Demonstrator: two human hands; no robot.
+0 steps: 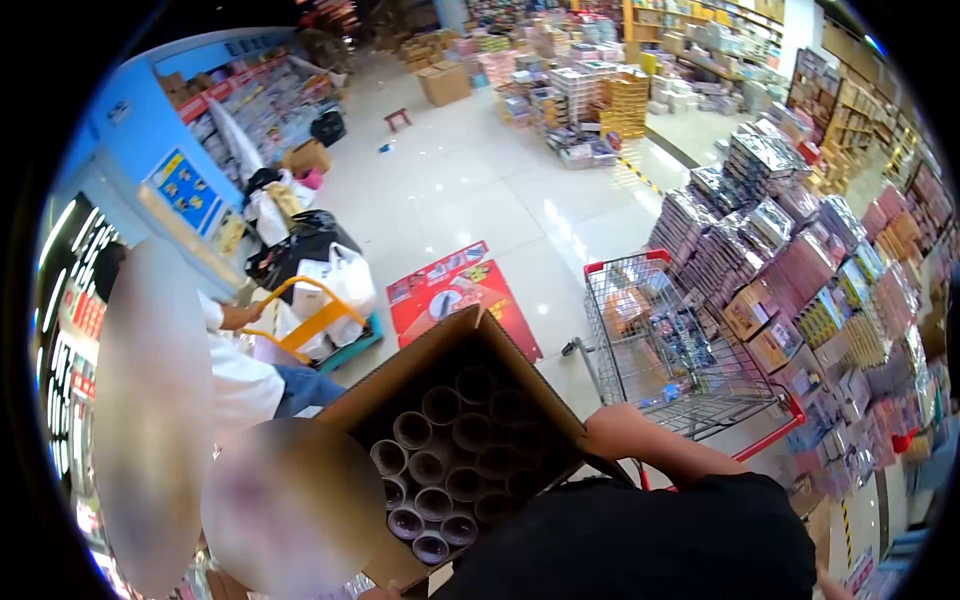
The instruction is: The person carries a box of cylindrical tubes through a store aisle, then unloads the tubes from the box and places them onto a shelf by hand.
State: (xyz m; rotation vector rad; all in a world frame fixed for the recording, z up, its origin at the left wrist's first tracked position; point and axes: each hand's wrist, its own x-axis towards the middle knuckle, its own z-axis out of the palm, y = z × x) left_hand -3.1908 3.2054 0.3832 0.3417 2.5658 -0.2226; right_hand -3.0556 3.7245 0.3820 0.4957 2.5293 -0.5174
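Pale floor tiles [450,190] are spreading through a crowded shop, with wrapped stacks of goods [690,220] lining the right side and a red floor sheet [510,310] lying ahead. Open at the top, a cardboard box [415,368] is resting tilted just before the wearer's dark shirt [640,545], between a shopping cart [796,412] on the right and another person [245,390] on the left, whose hand is reaching toward a yellow trolley handle [305,281]. Inside the box, round tubes [433,503] are standing side by side, their pale rims facing up.

The right hand [615,432] is closing on the box's right edge, near the upper corner. A sliver of the left hand [380,593] is apparently showing at the lower corner; its grip cannot be told. Judged by its fill, the box is probably weighing heavily, its walls being stiff but bendable at the rim. The tubes are looking smooth, perhaps slippery; whether they are fragile cannot be told. Opposite lower corners, with palms underneath, are offering the firmest hold, the rim alone being weaker.
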